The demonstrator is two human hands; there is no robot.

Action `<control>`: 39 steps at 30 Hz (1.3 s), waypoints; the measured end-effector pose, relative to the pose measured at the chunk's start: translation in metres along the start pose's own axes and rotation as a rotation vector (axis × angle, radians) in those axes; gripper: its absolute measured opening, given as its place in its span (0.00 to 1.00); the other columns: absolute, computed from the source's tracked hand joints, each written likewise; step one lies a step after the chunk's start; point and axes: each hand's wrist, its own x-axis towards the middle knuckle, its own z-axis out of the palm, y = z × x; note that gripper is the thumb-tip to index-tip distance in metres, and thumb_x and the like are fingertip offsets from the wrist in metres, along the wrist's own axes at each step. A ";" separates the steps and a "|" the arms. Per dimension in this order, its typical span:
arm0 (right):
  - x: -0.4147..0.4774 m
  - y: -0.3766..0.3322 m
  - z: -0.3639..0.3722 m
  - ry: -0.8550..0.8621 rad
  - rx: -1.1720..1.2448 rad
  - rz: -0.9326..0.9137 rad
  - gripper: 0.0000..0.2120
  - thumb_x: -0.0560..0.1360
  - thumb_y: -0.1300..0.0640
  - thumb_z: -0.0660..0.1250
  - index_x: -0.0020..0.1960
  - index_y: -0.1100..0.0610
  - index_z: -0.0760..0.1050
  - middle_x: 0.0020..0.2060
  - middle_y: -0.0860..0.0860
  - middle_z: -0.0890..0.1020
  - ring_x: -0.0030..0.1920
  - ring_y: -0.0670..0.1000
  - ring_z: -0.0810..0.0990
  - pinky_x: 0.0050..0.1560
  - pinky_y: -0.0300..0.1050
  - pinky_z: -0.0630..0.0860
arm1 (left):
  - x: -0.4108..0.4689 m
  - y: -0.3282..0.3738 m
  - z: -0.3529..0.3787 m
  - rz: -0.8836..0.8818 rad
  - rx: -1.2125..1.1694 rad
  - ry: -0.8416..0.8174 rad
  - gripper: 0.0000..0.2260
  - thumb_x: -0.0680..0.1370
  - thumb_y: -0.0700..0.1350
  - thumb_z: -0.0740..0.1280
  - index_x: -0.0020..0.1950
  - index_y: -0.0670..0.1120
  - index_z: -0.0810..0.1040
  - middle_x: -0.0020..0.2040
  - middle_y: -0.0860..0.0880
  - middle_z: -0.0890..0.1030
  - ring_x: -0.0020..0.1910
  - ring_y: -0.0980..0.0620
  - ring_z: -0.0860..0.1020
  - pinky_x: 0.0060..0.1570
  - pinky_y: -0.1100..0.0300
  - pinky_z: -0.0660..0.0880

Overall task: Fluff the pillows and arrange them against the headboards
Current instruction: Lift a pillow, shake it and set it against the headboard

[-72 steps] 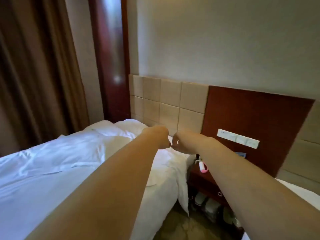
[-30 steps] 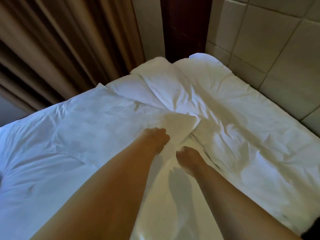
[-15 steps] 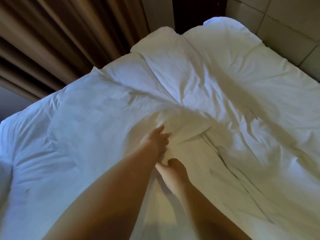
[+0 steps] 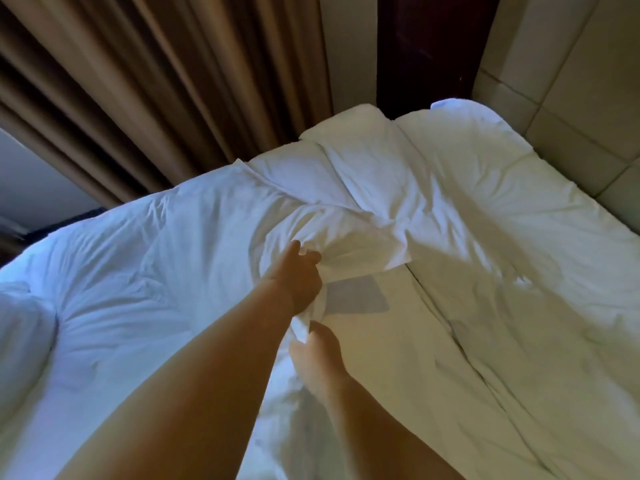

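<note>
Nearest to me, my right hand (image 4: 320, 355) has thumb and fingers pinched together on a low fold of the white duvet (image 4: 156, 271), gripping the hem just below the other hand. Slightly farther, my left hand (image 4: 294, 278) is clamped on a bunched corner of the same cover, fingers curled into the cloth, lifting it clear of the bed sheet (image 4: 398, 358) beneath. A grey shadow falls on the sheet under the raised flap.

Beyond the hands, two white pillows lie flat at the head of the bed: the left pillow (image 4: 346, 157) at the far corner by the brown curtain (image 4: 156, 81), the right pillow (image 4: 485, 174) alongside it, its far edge close against the padded headboard (image 4: 571, 81). Neither is propped upright, so I judge the task itself not yet started; the step in hand appears to be pulling the cover back off the pillows.

To do it well, I would keep both grips firm, draw the cover toward the near left in one smooth peel, and lift high enough not to drag the pillows. The left pillow sits near the mattress corner and could slide off. The cover looks light and limp, so it should fold where dropped.
</note>
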 end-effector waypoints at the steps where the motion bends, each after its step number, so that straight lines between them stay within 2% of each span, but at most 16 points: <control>1: -0.003 -0.011 -0.005 0.036 -0.051 -0.037 0.10 0.67 0.62 0.72 0.47 0.64 0.78 0.42 0.57 0.83 0.42 0.55 0.84 0.40 0.39 0.76 | -0.011 -0.012 0.001 -0.063 0.019 0.014 0.10 0.76 0.41 0.65 0.55 0.49 0.80 0.57 0.54 0.79 0.68 0.49 0.63 0.63 0.49 0.61; 2: -0.004 -0.025 -0.012 -0.076 0.039 0.002 0.12 0.59 0.65 0.76 0.40 0.64 0.79 0.34 0.57 0.82 0.34 0.53 0.84 0.33 0.37 0.76 | -0.024 -0.026 -0.002 -0.099 0.047 0.018 0.10 0.76 0.41 0.65 0.56 0.49 0.79 0.58 0.54 0.78 0.68 0.48 0.63 0.62 0.49 0.62; 3: 0.004 -0.037 -0.025 0.015 0.037 -0.075 0.11 0.55 0.66 0.76 0.36 0.63 0.78 0.30 0.55 0.81 0.30 0.53 0.83 0.30 0.37 0.75 | -0.035 -0.042 -0.007 -0.152 0.011 0.091 0.10 0.77 0.42 0.65 0.57 0.49 0.79 0.58 0.54 0.78 0.68 0.48 0.63 0.61 0.50 0.64; 4: -0.002 -0.062 -0.042 0.033 -0.009 -0.142 0.07 0.58 0.67 0.72 0.36 0.62 0.78 0.31 0.55 0.81 0.32 0.53 0.82 0.33 0.39 0.75 | -0.047 -0.062 -0.017 -0.189 0.021 0.131 0.11 0.77 0.43 0.65 0.58 0.50 0.78 0.58 0.53 0.77 0.67 0.48 0.64 0.59 0.51 0.65; 5: -0.013 -0.091 -0.055 0.159 -0.120 -0.260 0.05 0.64 0.69 0.66 0.38 0.61 0.76 0.35 0.55 0.80 0.37 0.55 0.80 0.37 0.42 0.74 | -0.060 -0.079 -0.027 -0.244 -0.008 0.197 0.11 0.77 0.43 0.65 0.59 0.51 0.77 0.57 0.53 0.77 0.66 0.48 0.65 0.57 0.52 0.66; 7: -0.032 -0.139 -0.089 0.217 -0.200 -0.297 0.08 0.69 0.68 0.57 0.38 0.57 0.71 0.37 0.52 0.75 0.41 0.55 0.75 0.39 0.43 0.70 | -0.087 -0.113 -0.051 -0.333 -0.038 0.336 0.12 0.76 0.43 0.65 0.58 0.54 0.77 0.54 0.54 0.77 0.63 0.49 0.67 0.50 0.54 0.67; 12: -0.100 -0.241 -0.164 0.460 -0.526 -0.425 0.10 0.75 0.65 0.58 0.53 0.60 0.74 0.50 0.58 0.78 0.49 0.59 0.76 0.44 0.45 0.69 | -0.171 -0.172 -0.119 -0.509 -0.014 0.644 0.16 0.77 0.43 0.65 0.64 0.54 0.74 0.55 0.51 0.80 0.58 0.48 0.75 0.52 0.54 0.69; 14: -0.133 -0.268 -0.193 0.595 -0.651 -0.442 0.09 0.75 0.63 0.59 0.52 0.59 0.74 0.50 0.58 0.78 0.51 0.61 0.77 0.43 0.46 0.70 | -0.205 -0.188 -0.149 -0.555 -0.056 0.765 0.14 0.78 0.43 0.65 0.62 0.53 0.74 0.53 0.50 0.81 0.53 0.48 0.79 0.50 0.54 0.70; 17: -0.188 -0.293 -0.228 0.776 -0.758 -0.498 0.07 0.74 0.64 0.59 0.49 0.58 0.73 0.44 0.56 0.76 0.45 0.60 0.75 0.40 0.46 0.68 | -0.247 -0.194 -0.190 -0.587 -0.162 0.946 0.14 0.76 0.42 0.67 0.61 0.51 0.74 0.51 0.49 0.82 0.50 0.46 0.81 0.49 0.54 0.72; 21: -0.249 -0.307 -0.276 0.986 -0.942 -0.551 0.08 0.74 0.64 0.59 0.51 0.59 0.74 0.50 0.60 0.79 0.51 0.63 0.79 0.45 0.49 0.72 | -0.289 -0.181 -0.240 -0.528 -0.245 1.217 0.22 0.76 0.38 0.66 0.67 0.49 0.64 0.50 0.44 0.81 0.45 0.42 0.82 0.37 0.54 0.70; 23: -0.277 -0.309 -0.300 1.074 -0.996 -0.527 0.08 0.75 0.63 0.59 0.52 0.59 0.74 0.51 0.61 0.80 0.52 0.63 0.79 0.48 0.51 0.74 | -0.305 -0.173 -0.267 -0.486 -0.286 1.290 0.21 0.76 0.37 0.66 0.66 0.50 0.65 0.46 0.45 0.80 0.41 0.43 0.80 0.34 0.54 0.71; 26: -0.312 -0.297 -0.327 1.170 -1.040 -0.516 0.09 0.76 0.63 0.59 0.56 0.58 0.69 0.52 0.63 0.80 0.52 0.64 0.79 0.46 0.51 0.72 | -0.324 -0.152 -0.302 -0.459 -0.317 1.256 0.12 0.77 0.36 0.63 0.59 0.48 0.74 0.41 0.48 0.75 0.40 0.46 0.75 0.36 0.55 0.72; 29: -0.332 -0.263 -0.347 1.158 -1.057 -0.383 0.11 0.77 0.61 0.58 0.59 0.56 0.69 0.55 0.62 0.79 0.55 0.64 0.79 0.51 0.53 0.73 | -0.325 -0.111 -0.326 -0.393 -0.273 1.189 0.11 0.77 0.36 0.61 0.56 0.45 0.77 0.47 0.48 0.80 0.48 0.45 0.79 0.41 0.55 0.72; 31: -0.335 -0.226 -0.356 1.077 -1.025 -0.273 0.13 0.78 0.60 0.58 0.60 0.57 0.74 0.59 0.61 0.78 0.59 0.62 0.77 0.56 0.51 0.73 | -0.308 -0.077 -0.335 -0.312 -0.267 1.131 0.11 0.78 0.37 0.60 0.57 0.46 0.78 0.52 0.48 0.81 0.52 0.44 0.80 0.41 0.55 0.69; 34: -0.334 -0.158 -0.371 0.977 -0.958 -0.169 0.14 0.79 0.62 0.57 0.61 0.61 0.75 0.61 0.61 0.75 0.62 0.61 0.74 0.58 0.50 0.71 | -0.267 -0.023 -0.347 -0.195 -0.307 1.055 0.10 0.80 0.46 0.61 0.58 0.49 0.78 0.54 0.49 0.81 0.53 0.46 0.80 0.42 0.56 0.68; 39: -0.317 -0.056 -0.418 0.843 -1.154 -0.043 0.14 0.76 0.64 0.58 0.60 0.57 0.73 0.59 0.56 0.74 0.62 0.59 0.70 0.60 0.53 0.67 | -0.204 0.057 -0.377 -0.076 -0.331 0.938 0.12 0.80 0.53 0.61 0.58 0.49 0.77 0.56 0.48 0.78 0.57 0.46 0.75 0.52 0.53 0.69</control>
